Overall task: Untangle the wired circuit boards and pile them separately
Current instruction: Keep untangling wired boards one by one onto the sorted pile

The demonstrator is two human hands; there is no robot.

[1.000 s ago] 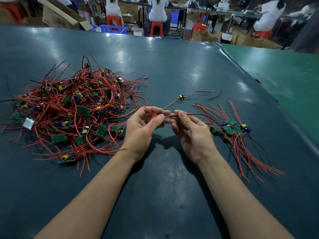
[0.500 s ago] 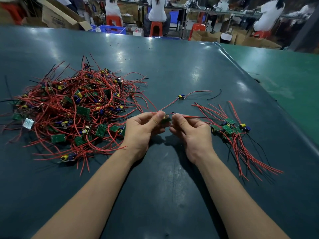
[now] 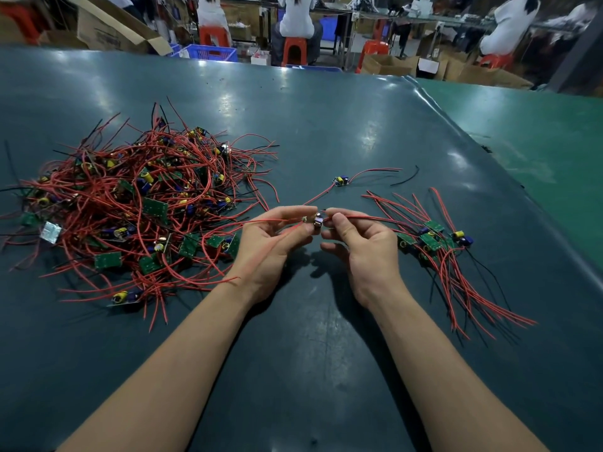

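Red-wired board [image 3: 316, 220] pinched by two hands.

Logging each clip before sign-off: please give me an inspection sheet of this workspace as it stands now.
Surface: dark green bench mat, glossy with light glare; a lighter green table adjoins at right.
Job's things: large tangled heap at left; small sorted pile at right; one loose board lies apart beyond the hands; one small held board.
Clutter: a loose black wire near the loose board.
Hands: left hand and right hand both pinch the held board and its red leads, raised above the mat.
Cables: red leads everywhere, a few black; the heap's are interlaced, the sorted pile's lie roughly parallel.
Surroundings: seated workers in white, orange stools, cardboard boxes, blue crate.
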